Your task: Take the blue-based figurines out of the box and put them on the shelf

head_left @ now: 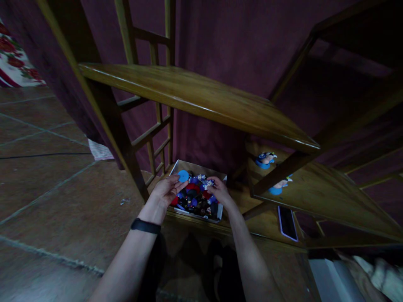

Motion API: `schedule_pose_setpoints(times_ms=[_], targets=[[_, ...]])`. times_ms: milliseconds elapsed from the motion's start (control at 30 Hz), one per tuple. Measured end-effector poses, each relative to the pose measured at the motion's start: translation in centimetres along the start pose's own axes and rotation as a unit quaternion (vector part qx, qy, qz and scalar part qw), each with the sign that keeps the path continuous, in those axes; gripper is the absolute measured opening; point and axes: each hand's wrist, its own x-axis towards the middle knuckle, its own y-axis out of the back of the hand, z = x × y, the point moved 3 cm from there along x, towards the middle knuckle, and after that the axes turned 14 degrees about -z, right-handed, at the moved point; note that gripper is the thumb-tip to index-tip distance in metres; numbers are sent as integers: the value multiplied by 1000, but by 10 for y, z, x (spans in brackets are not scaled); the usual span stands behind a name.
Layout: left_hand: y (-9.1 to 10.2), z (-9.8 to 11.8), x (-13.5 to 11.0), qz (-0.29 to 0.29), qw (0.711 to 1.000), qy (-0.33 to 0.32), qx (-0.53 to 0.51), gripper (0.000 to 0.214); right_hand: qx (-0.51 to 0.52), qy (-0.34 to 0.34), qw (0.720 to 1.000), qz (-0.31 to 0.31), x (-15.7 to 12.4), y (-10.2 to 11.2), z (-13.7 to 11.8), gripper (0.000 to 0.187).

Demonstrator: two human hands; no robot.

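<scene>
Between the thumb and fingers of my left hand (165, 191) is a flat round blue disc (183, 175), held above the left side of a white box (198, 214). My right hand (219, 191) is closed on a small blue-and-white figurine (208, 183) over the box's right side. Inside the box lies a jumble of small figurines (195, 201) in blue, black and red. To the right, two figurines on blue round bases, one farther back (265, 160) and one nearer (278, 186), stand on a wooden shelf. A post partly covers the nearer one.
A phone (287, 223) lies on the low wooden board at right. A wooden shelf plank (201, 96) crosses above the box, with a lattice frame (154, 126) at left. A purple curtain (214, 54) hangs behind. Tiled floor (47, 188) extends left.
</scene>
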Motion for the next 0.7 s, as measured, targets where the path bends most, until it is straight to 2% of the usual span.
schedule_pose_setpoints(times_ms=[200,367,467,567,700], targets=[[10,13,3,28,999,-29,6,19,4,-31,996,87,-1,25,9,43],[10,23,-2,45,998,-41,-22,21,80,-23,993,89,1,22,9,53],[11,27,-3,37,998,-40,-29,21,16,-22,996,88,-1,21,3,41],[14,30,-3,33,998,-41,-34,21,-79,-25,995,56,-7,24,-1,29],[15,34,-5,33,997,-48,-53,23,-222,-40,974,-12,-23,24,-3,32]])
